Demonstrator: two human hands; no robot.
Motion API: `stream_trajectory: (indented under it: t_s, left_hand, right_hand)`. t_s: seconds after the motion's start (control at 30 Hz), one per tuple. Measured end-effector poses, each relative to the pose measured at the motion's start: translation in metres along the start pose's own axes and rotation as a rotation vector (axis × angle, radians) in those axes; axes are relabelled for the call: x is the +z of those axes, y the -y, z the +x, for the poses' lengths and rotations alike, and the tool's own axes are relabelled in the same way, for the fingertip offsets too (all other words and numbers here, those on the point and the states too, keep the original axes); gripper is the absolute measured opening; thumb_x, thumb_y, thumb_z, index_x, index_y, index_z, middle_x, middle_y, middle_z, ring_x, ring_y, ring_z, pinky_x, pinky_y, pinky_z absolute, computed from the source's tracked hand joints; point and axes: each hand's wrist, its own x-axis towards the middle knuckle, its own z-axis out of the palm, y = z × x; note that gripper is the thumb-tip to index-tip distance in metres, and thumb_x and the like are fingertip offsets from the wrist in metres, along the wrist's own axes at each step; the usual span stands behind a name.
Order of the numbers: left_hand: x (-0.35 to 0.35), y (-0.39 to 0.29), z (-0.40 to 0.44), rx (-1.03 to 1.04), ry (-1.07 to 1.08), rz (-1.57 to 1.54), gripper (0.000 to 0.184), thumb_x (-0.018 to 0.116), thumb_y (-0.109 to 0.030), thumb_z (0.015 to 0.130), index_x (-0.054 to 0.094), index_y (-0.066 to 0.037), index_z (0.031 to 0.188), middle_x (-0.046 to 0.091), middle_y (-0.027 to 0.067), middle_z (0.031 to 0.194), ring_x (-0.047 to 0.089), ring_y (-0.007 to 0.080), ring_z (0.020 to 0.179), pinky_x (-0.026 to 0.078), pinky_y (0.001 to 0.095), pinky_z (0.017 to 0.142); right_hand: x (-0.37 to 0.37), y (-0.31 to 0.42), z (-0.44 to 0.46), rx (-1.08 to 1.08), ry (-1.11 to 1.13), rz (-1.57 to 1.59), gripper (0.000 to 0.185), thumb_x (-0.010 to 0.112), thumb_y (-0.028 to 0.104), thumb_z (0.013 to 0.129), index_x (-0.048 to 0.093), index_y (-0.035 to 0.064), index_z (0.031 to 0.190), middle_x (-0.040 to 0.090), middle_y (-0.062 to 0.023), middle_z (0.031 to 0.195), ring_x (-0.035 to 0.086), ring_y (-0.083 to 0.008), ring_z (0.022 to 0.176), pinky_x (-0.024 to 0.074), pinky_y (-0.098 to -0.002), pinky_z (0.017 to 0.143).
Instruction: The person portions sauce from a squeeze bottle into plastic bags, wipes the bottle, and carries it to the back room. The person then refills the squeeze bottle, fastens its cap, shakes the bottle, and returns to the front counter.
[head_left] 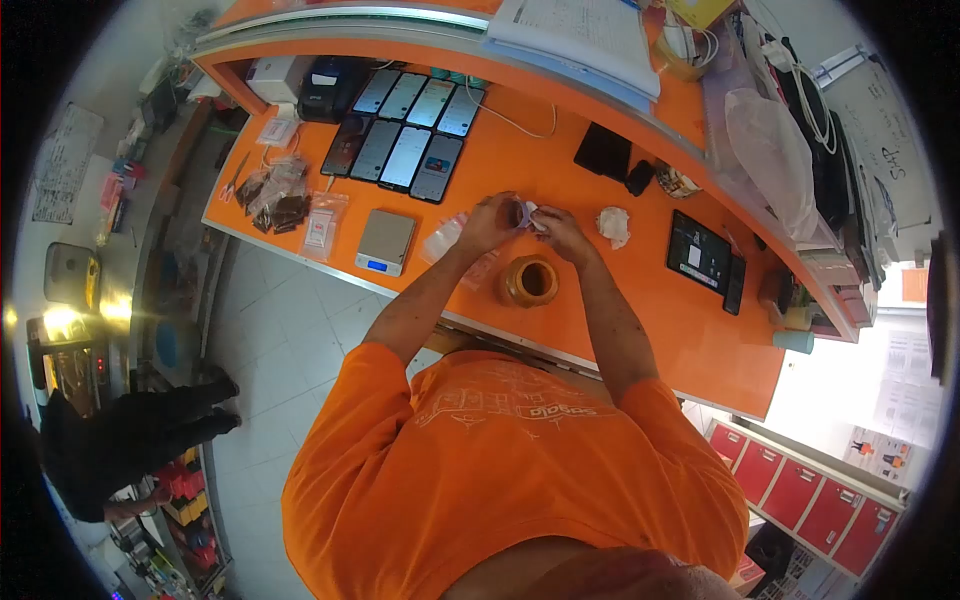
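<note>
Over the middle of the orange table, my left hand (490,222) and my right hand (560,232) meet around a small whitish item (527,212). Fingers of both hands are closed on it; its exact shape is hard to make out. Just below the hands stands a round brown pot (531,281) with an open top. Clear plastic bags (446,237) lie beside and partly under my left forearm. To the right of my right hand rests a crumpled white wad (613,227).
Several phones (405,156) lie in rows at the back left. A small scale (386,242), bagged items (280,195) and scissors (235,177) are on the left. A tablet (698,255) lies right. Another person (130,440) is at far left.
</note>
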Motion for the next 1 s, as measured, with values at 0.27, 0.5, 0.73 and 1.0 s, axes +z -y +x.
stream_trajectory:
  t_s: [0.27,0.5,0.73,1.0]
  left_hand:
    - [-0.045,-0.074,0.006,0.281,-0.045,0.121,0.088,0.09,-0.025,0.071,0.047,-0.011,0.146,0.063,0.0179,0.132,0.059,0.0402,0.121,0.042,0.0483,0.109]
    - [-0.099,-0.06,-0.066,0.078,-0.007,0.048,0.091,0.083,-0.013,0.071,0.041,-0.006,0.152,0.05,0.0193,0.149,0.051,0.0379,0.134,0.039,0.0451,0.115]
    - [-0.056,-0.089,-0.127,0.09,0.172,-0.139,0.103,0.092,-0.017,0.064,0.04,-0.002,0.152,0.055,0.0197,0.144,0.049,0.0333,0.139,0.039,0.0426,0.116]
    - [-0.026,-0.09,-0.11,-0.049,0.278,-0.377,0.09,0.096,-0.017,0.064,0.048,-0.003,0.138,0.058,0.0189,0.131,0.062,0.029,0.12,0.055,0.0394,0.094]
  right_hand:
    - [-0.007,0.02,-0.029,-0.132,-0.04,0.253,0.034,0.063,0.009,0.1,0.059,-0.0012,0.132,0.066,-0.0069,0.111,0.065,-0.0172,0.095,0.0524,-0.0321,0.083]
    - [0.046,0.125,-0.181,-0.417,0.099,-0.285,0.028,0.067,0.008,0.095,0.065,-0.004,0.119,0.071,-0.0108,0.107,0.065,-0.0224,0.095,0.0514,-0.0352,0.085]
    - [0.086,0.118,-0.201,-0.72,0.154,-1.328,0.023,0.069,0.009,0.088,0.067,0.0016,0.109,0.065,-0.0158,0.102,0.064,-0.0344,0.097,0.0527,-0.0409,0.084]
    - [0.112,0.119,-0.175,-0.832,0.26,-1.367,0.032,0.072,0.015,0.084,0.067,0.0035,0.113,0.066,-0.0132,0.115,0.061,-0.0352,0.112,0.0472,-0.0452,0.098]
